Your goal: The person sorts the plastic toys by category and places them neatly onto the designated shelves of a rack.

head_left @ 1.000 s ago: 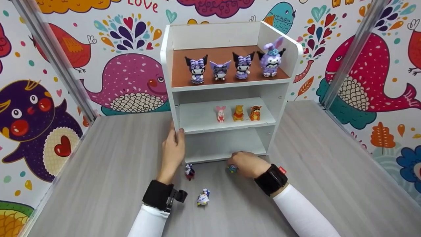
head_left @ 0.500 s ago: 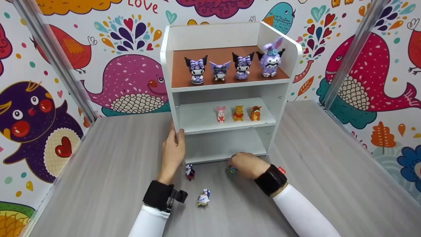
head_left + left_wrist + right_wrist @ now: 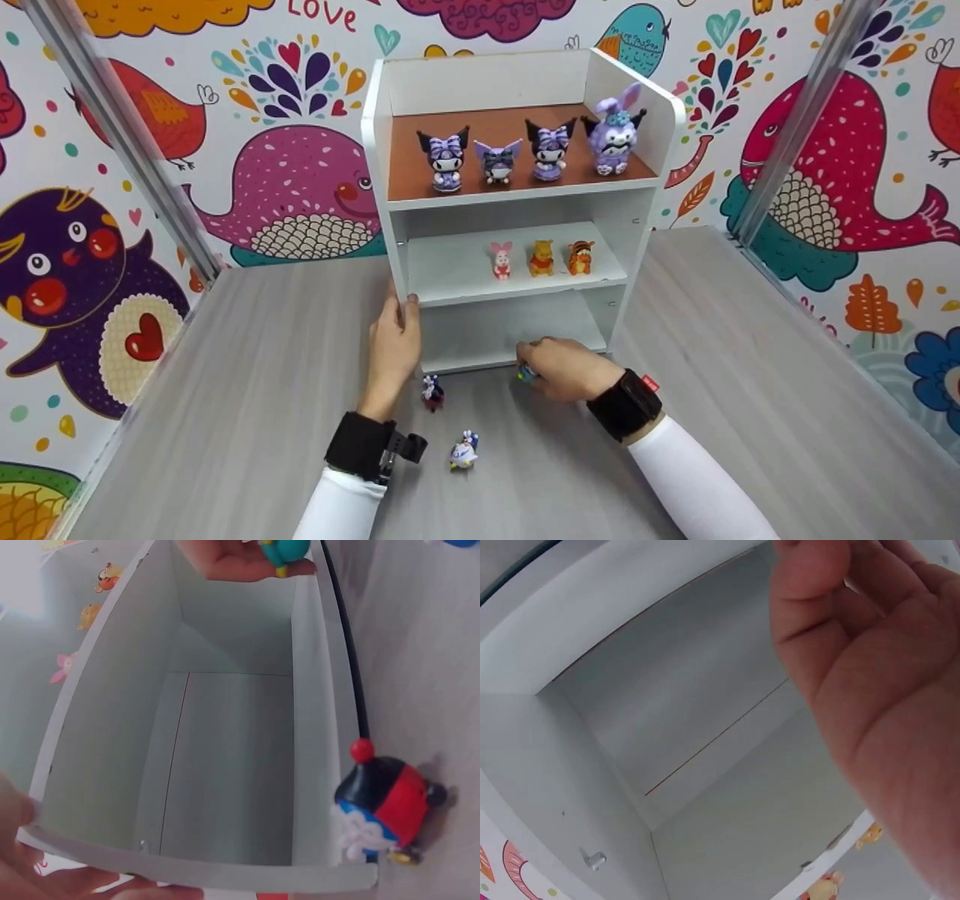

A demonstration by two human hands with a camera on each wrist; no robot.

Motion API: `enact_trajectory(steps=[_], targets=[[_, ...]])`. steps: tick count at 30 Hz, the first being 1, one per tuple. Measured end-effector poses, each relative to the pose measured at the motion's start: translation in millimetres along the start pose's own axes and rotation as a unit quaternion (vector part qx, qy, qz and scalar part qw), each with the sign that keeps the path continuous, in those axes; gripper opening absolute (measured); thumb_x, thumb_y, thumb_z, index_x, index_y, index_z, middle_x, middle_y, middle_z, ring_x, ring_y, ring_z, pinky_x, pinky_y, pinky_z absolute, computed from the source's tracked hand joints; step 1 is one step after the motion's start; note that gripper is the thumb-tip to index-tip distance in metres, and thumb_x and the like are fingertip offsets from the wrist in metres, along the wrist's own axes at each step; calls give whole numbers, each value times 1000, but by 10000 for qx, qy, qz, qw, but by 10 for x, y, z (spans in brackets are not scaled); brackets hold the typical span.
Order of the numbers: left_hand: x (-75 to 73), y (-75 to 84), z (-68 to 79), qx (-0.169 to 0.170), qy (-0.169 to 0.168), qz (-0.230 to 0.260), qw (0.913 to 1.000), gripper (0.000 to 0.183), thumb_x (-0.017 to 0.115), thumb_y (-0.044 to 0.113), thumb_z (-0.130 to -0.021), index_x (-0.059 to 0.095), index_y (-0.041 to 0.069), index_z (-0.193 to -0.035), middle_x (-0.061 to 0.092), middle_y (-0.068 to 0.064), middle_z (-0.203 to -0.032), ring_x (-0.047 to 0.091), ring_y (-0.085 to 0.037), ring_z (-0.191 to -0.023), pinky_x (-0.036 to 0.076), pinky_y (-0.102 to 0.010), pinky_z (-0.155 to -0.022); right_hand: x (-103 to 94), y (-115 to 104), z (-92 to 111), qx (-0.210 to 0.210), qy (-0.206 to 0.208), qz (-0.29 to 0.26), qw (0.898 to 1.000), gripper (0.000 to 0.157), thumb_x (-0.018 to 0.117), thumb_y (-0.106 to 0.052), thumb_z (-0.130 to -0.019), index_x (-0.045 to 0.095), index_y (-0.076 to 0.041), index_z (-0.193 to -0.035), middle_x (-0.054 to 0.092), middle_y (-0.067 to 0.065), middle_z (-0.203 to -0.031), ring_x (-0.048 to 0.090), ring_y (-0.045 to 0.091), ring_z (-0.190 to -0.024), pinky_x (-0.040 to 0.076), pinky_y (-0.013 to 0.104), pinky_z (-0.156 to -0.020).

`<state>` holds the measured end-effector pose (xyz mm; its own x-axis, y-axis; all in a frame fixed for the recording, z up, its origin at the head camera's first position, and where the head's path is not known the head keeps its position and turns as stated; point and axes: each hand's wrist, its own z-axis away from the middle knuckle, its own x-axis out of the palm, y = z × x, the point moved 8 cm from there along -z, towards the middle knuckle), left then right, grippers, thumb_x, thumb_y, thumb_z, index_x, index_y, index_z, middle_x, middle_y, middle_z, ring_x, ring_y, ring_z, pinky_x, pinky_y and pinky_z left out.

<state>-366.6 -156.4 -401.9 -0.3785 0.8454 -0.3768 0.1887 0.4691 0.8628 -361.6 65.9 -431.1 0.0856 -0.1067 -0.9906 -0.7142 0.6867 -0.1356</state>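
Observation:
My left hand grips the left side panel of a small white shelf unit. In front of the bottom compartment my right hand pinches a small teal figurine with yellow parts. The left wrist view shows this teal figurine at the fingers, beside the bottom board's front edge. A black and red figurine with a red ball on top lies on the floor near the unit's left front corner. Closer to me lies a white and blue figurine.
On the brown top shelf stand several purple and black figurines. The middle shelf bears a pink piglet figurine, a yellow bear figurine and an orange tiger figurine. Patterned walls enclose the grey wood-grain surface.
My right hand has risen slightly with the teal figurine, toward the bottom shelf's front edge. The left hand keeps its grip on the side panel.

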Motion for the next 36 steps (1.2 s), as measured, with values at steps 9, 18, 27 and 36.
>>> enact_trajectory(steps=[9,18,27,36], targets=[[-4,17,3,5,10,8,10000,47,46,29,-108,45,6,-149,67,-25,-110,59,-29,-77,53,-49,-74,-164,105,43,-180,375,-464,9981,47,73,-2,-86,60,-7,-131,71,9,-103,66,21,-89,55,40,-80],[-4,41,14,118,-64,34,9999,58,44,28,-108,26,12,-160,64,-28,-125,60,-31,-77,53,-53,-78,-317,402,102,33,884,-905,9920,29,77,-1,-84,75,-4,-113,71,11,-105,67,23,-96,56,39,-84],[0,22,9,41,-75,-42,10000,56,44,30,-108,28,13,-159,66,-25,-102,59,-28,-74,54,-46,-71,-397,686,136,502,1187,-1153,9849,28,76,4,-80,74,0,-107,72,12,-96,65,21,-86,55,36,-75],[-15,0,-2,-92,-67,-93,9999,48,45,31,-108,45,7,-149,55,-11,-79,54,-23,-67,48,-36,-63,-356,808,162,901,1108,-1276,9815,31,70,11,-82,71,2,-111,73,15,-105,67,25,-94,56,44,-84]])
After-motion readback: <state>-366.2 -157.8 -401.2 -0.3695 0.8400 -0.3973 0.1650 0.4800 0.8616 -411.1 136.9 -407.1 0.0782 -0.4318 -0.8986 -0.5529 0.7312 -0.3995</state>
